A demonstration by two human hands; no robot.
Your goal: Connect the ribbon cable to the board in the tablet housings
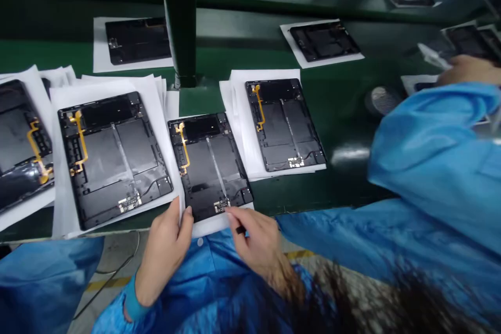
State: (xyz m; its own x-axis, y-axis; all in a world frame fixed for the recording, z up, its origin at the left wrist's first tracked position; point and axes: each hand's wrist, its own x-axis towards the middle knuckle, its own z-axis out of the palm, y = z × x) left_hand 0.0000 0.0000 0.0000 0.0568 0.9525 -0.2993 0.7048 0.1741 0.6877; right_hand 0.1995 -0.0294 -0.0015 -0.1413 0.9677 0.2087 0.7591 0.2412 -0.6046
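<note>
An open tablet back (209, 167), black with a yellow flex cable and a silver strip, lies on a white sheet (207, 227) at the green bench's near edge. My left hand (166, 250) grips the lower left corner of this tablet and its sheet, thumb on top. My right hand (256, 242) is closed in a pinch at the tablet's bottom edge, its fingertips at the small connector board (221, 205). A small dark thing shows under the fingers; I cannot make it out.
Similar opened tablets on white sheets lie at the left (111, 159) and at the right (285, 124), with more further back. A dark green post (179, 21) stands behind. A co-worker's blue sleeve (434, 156) and hand (467, 70) reach over the bench at the right.
</note>
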